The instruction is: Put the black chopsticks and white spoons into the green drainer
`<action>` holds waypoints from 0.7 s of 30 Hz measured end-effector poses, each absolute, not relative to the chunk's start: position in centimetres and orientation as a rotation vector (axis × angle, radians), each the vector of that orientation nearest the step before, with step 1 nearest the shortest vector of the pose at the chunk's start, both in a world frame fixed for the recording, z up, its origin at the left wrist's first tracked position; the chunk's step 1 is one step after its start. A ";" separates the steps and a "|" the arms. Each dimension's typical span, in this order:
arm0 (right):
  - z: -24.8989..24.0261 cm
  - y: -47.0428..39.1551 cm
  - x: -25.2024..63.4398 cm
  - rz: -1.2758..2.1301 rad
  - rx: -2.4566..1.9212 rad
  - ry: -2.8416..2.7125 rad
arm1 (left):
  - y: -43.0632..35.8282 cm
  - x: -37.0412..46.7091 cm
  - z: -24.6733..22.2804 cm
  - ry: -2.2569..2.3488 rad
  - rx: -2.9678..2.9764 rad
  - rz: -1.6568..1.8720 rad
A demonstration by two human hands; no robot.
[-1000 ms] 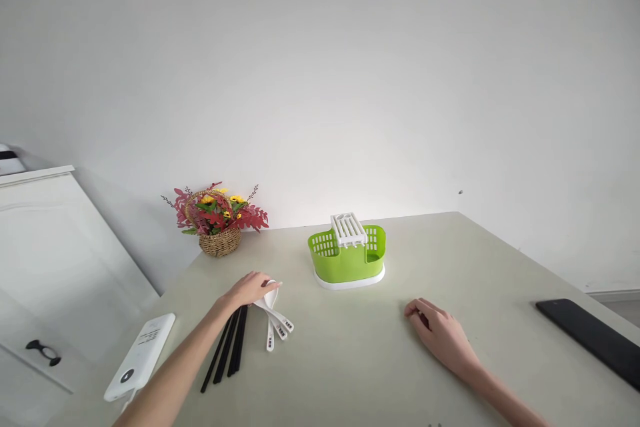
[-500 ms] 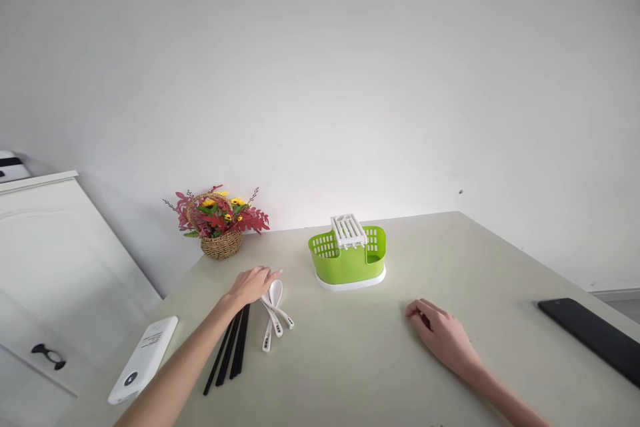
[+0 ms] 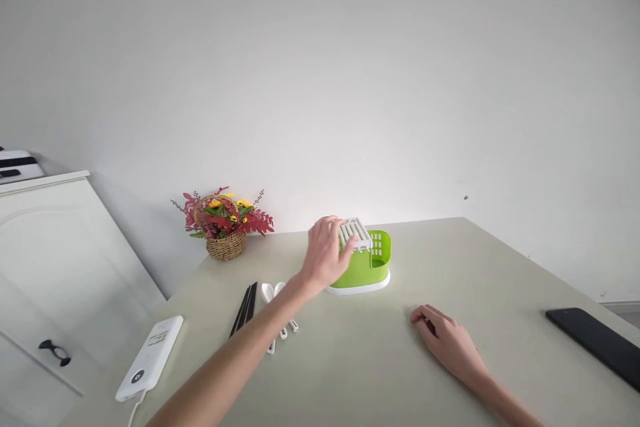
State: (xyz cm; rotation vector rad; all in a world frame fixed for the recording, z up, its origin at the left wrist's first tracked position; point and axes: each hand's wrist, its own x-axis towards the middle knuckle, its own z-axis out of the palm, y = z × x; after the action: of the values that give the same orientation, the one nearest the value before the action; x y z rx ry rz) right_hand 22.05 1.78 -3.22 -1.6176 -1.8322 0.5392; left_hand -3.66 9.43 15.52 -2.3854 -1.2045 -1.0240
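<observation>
Left hand (image 3: 327, 253) moved to the green caddy (image 3: 361, 273).

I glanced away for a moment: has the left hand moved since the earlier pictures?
Yes: judged against the flower basket, the left hand has moved right, away from the white spoons and over to the green caddy.

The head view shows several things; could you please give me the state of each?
green caddy, upright
white rack, atop the caddy
left hand, at the white rack, grip unclear
right hand, loosely curled
black chopsticks, lying, partly hidden
white spoons, lying, partly hidden
flower basket, upright
white device, lying flat, cabled
black slab, flat
cabinet door, shut
</observation>
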 end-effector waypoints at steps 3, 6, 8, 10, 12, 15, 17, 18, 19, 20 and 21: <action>-3.2 1.7 22.0 0.530 -1.617 -1.831 | 9.5 -0.7 14.0 -1.223 -2.388 -0.879; -3.2 1.7 21.9 0.522 -1.615 -1.836 | 10.4 0.1 12.1 -1.167 -2.441 -0.749; -3.2 1.7 21.9 0.519 -1.613 -1.839 | 11.0 -0.1 11.2 -1.126 -2.458 -0.707; -3.3 1.8 21.9 0.519 -1.612 -1.841 | 11.6 -0.6 11.0 -1.113 -2.441 -0.707; -3.3 1.8 22.0 0.521 -1.612 -1.840 | 12.1 -1.4 11.3 -1.109 -2.418 -0.707; -3.3 1.8 22.0 0.524 -1.616 -1.832 | 12.9 -3.8 12.2 -1.166 -2.377 -0.661; -3.2 1.7 22.0 0.525 -1.619 -1.827 | 13.5 -6.2 12.9 -1.249 -2.344 -0.617; -3.2 1.7 21.9 0.526 -1.620 -1.824 | 13.8 -7.6 13.2 -1.293 -2.324 -0.600; -3.2 1.7 21.9 0.526 -1.619 -1.822 | 14.0 -9.0 13.5 -1.332 -2.303 -0.586; -3.2 1.7 21.9 0.526 -1.618 -1.821 | 14.2 -10.5 13.8 -1.366 -2.282 -0.570; -3.2 1.7 21.9 0.525 -1.617 -1.821 | 14.4 -11.9 14.0 -1.401 -2.260 -0.553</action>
State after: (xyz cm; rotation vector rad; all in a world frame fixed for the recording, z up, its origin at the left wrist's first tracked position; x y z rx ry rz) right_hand 21.90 1.74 -3.22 -1.6171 -1.8207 0.5252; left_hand -11.86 14.40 14.05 -2.2596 -1.4011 -0.5535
